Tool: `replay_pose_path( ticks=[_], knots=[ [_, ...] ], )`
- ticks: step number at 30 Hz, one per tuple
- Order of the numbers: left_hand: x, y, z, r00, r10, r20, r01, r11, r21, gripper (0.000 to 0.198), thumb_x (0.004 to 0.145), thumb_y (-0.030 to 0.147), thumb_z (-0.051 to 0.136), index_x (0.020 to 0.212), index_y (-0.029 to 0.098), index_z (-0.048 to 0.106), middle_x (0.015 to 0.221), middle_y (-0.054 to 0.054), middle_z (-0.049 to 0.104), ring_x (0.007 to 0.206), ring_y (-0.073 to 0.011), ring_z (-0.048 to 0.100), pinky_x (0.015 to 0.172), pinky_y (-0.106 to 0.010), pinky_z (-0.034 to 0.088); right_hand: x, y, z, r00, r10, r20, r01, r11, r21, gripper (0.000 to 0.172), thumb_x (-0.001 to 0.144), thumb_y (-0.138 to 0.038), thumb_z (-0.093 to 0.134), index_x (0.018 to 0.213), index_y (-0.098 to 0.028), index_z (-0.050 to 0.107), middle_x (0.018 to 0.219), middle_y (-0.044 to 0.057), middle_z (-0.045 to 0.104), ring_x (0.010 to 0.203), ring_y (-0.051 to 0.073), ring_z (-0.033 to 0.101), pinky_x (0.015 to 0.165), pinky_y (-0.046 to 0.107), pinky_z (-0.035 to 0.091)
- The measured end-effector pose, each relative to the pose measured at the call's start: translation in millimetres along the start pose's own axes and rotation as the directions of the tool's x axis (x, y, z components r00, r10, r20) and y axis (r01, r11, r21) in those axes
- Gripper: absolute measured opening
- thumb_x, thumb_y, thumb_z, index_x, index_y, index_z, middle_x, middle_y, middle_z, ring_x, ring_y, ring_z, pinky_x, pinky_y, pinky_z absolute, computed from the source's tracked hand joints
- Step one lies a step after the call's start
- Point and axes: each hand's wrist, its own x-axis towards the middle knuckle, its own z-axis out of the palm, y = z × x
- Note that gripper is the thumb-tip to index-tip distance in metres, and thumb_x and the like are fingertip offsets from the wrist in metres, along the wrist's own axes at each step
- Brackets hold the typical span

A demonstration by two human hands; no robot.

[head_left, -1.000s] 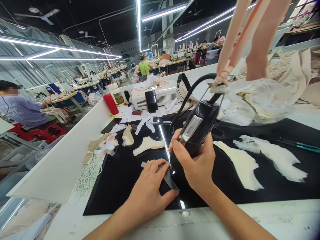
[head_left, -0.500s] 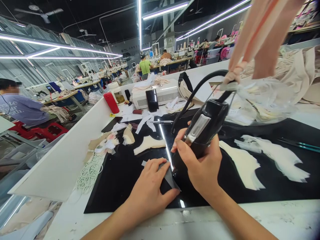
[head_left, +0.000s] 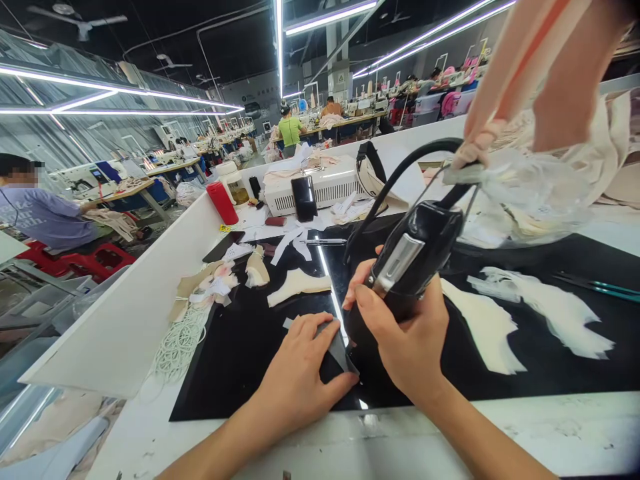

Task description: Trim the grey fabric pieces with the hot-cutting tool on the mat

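My right hand (head_left: 407,340) is wrapped round a black corded power tool (head_left: 425,243) with a silver switch plate. The tool tilts, its lower end down at the black board (head_left: 240,373); its tip is hidden by the hand. Peach fabric strips (head_left: 520,80) are tied at the cord end. Left of the tool, my left hand (head_left: 305,373) lies with fingers stretched out on a thin grey translucent piece (head_left: 337,347), partly covered by the hand. A cream cut piece (head_left: 299,285) lies beyond it. Another cream stack (head_left: 483,327) is right of my right hand.
White sheer pieces (head_left: 555,310) and teal-handled tweezers (head_left: 615,288) lie at right. Pale cord (head_left: 177,343) is heaped at left. A white machine (head_left: 330,187), a phone (head_left: 304,200) and a red cylinder (head_left: 223,204) stand behind. A seated person (head_left: 45,207) is at left.
The tool and my right hand have shifted slightly right. The peach strips have swung right. My left hand stays nearly in place on the grey piece.
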Motion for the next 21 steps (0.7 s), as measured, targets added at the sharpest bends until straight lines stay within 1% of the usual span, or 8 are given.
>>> replay_pose_path(
  ticks=[4, 7, 11, 14, 16, 18, 21],
  knots=[
    [-1, -2, 1.3, 1.0, 0.005, -0.008, -0.005, 1.0, 0.002, 0.068, 0.089, 0.034, 0.082, 0.151, 0.022, 0.058, 0.157, -0.014, 0.053, 0.147, -0.0363, 0.046, 0.125, -0.058, 0.041, -2, -4, -4, 0.999, 0.029, -0.034, -0.027, 0.997, 0.068, 0.033, 0.08, -0.023, 0.083, 0.104, -0.029, 0.061, 0.085, -0.004, 0.071, 0.064, 0.015, 0.069, 0.061, 0.031, 0.063],
    [-2, -1, 0.8, 1.0, 0.004, -0.005, -0.004, 1.0, -0.003, 0.069, 0.089, 0.033, 0.082, 0.152, 0.023, 0.057, 0.157, -0.013, 0.053, 0.147, -0.0356, 0.047, 0.125, -0.058, 0.041, -5, -6, -6, 0.999, 0.027, -0.02, -0.025, 0.996, 0.09, 0.036, 0.079, -0.021, 0.085, 0.105, -0.03, 0.062, 0.085, -0.004, 0.072, 0.063, 0.015, 0.069, 0.061, 0.031, 0.064],
    [-1, 1, 0.1, 1.0, 0.007, -0.011, -0.007, 1.0, -0.007, 0.067, 0.089, 0.03, 0.081, 0.152, 0.027, 0.058, 0.156, -0.012, 0.053, 0.147, -0.0352, 0.047, 0.123, -0.057, 0.043, -7, -5, -6, 0.999, 0.024, -0.029, -0.023, 1.0, 0.02, 0.033, 0.08, -0.022, 0.082, 0.104, -0.029, 0.061, 0.085, -0.004, 0.071, 0.066, 0.016, 0.07, 0.062, 0.032, 0.063],
    [0, -1, 1.6, 1.0, 0.016, -0.022, -0.016, 1.0, -0.002, 0.068, 0.088, 0.03, 0.083, 0.151, 0.024, 0.058, 0.155, -0.013, 0.054, 0.146, -0.0356, 0.048, 0.123, -0.057, 0.042, -6, -3, -6, 0.999, 0.018, -0.049, -0.021, 0.998, -0.054, 0.028, 0.081, -0.025, 0.08, 0.102, -0.028, 0.06, 0.085, -0.004, 0.071, 0.068, 0.016, 0.071, 0.064, 0.033, 0.062],
    [-1, -5, 3.1, 0.999, 0.034, -0.039, -0.034, 0.999, -0.015, 0.068, 0.088, 0.03, 0.085, 0.15, 0.021, 0.059, 0.154, -0.014, 0.055, 0.145, -0.0351, 0.049, 0.123, -0.057, 0.043, -5, -3, -7, 0.999, 0.02, -0.038, -0.022, 0.998, -0.052, 0.028, 0.081, -0.026, 0.08, 0.101, -0.028, 0.06, 0.086, -0.004, 0.072, 0.066, 0.016, 0.07, 0.064, 0.032, 0.061],
    [-1, -12, 4.1, 0.993, 0.07, -0.095, -0.074, 0.997, -0.035, 0.06, 0.091, 0.029, 0.082, 0.146, 0.02, 0.06, 0.152, -0.014, 0.057, 0.144, -0.033, 0.051, 0.122, -0.054, 0.045, -2, -2, -10, 0.999, 0.024, -0.037, -0.025, 0.999, -0.031, 0.03, 0.08, -0.026, 0.083, 0.101, -0.028, 0.061, 0.084, -0.004, 0.072, 0.062, 0.015, 0.069, 0.063, 0.032, 0.061],
    [0, -24, 3.6, 0.966, 0.139, -0.22, -0.146, 0.989, -0.019, 0.033, 0.101, 0.021, 0.07, 0.134, 0.02, 0.067, 0.142, -0.012, 0.066, 0.136, -0.0282, 0.058, 0.12, -0.052, 0.047, 5, -2, -21, 0.999, 0.02, -0.04, -0.02, 1.0, -0.015, 0.033, 0.081, -0.027, 0.086, 0.102, -0.027, 0.062, 0.084, -0.005, 0.072, 0.06, 0.015, 0.067, 0.062, 0.033, 0.06]
  ],
)
